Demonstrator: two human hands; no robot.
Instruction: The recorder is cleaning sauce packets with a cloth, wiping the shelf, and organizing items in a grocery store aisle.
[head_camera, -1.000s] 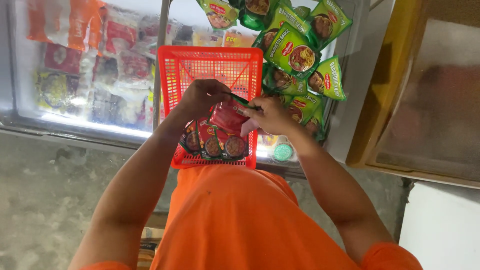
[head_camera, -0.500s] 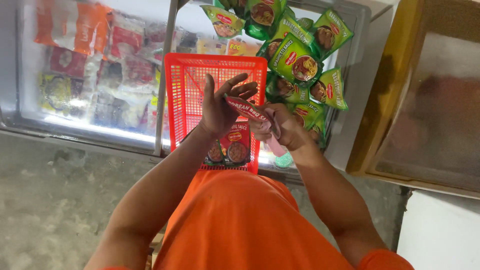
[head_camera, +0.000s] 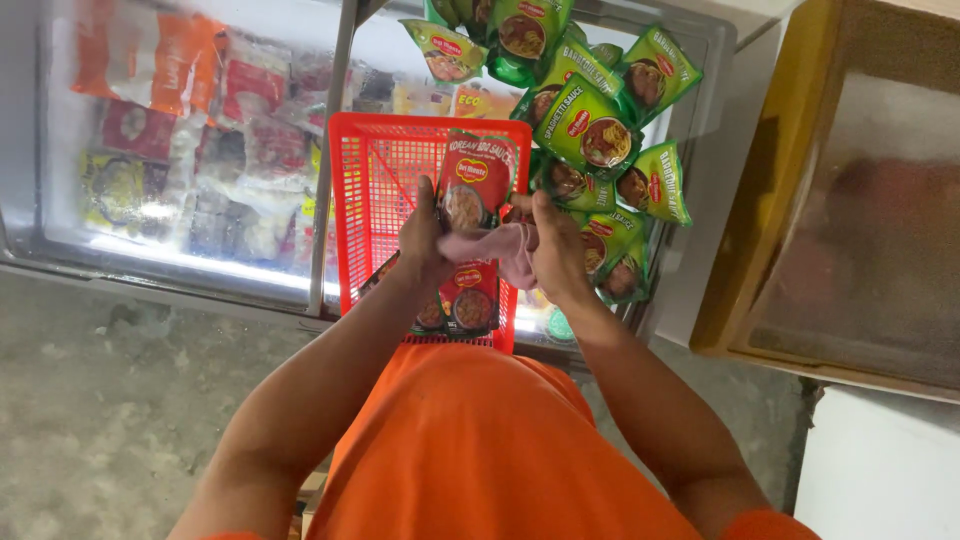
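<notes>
A red plastic basket (head_camera: 365, 215) rests on the glass lid of a chest freezer (head_camera: 180, 170). My left hand (head_camera: 422, 235) holds a red sauce pouch (head_camera: 474, 182) upright over the basket. My right hand (head_camera: 558, 245) grips a pink cloth (head_camera: 497, 250) pressed against the lower edge of that pouch. More red pouches (head_camera: 462, 303) lie in the near end of the basket, partly hidden by my arms.
Several green sauce pouches (head_camera: 585, 125) are piled on the freezer lid to the right of the basket. Frozen packets show through the glass at left. A yellow-framed cabinet (head_camera: 860, 200) stands at right. Bare concrete floor (head_camera: 110, 400) lies below.
The red pouch has been turned from flat between my hands to upright, facing me. The pink cloth has come up against its lower edge. Both hands have risen slightly.
</notes>
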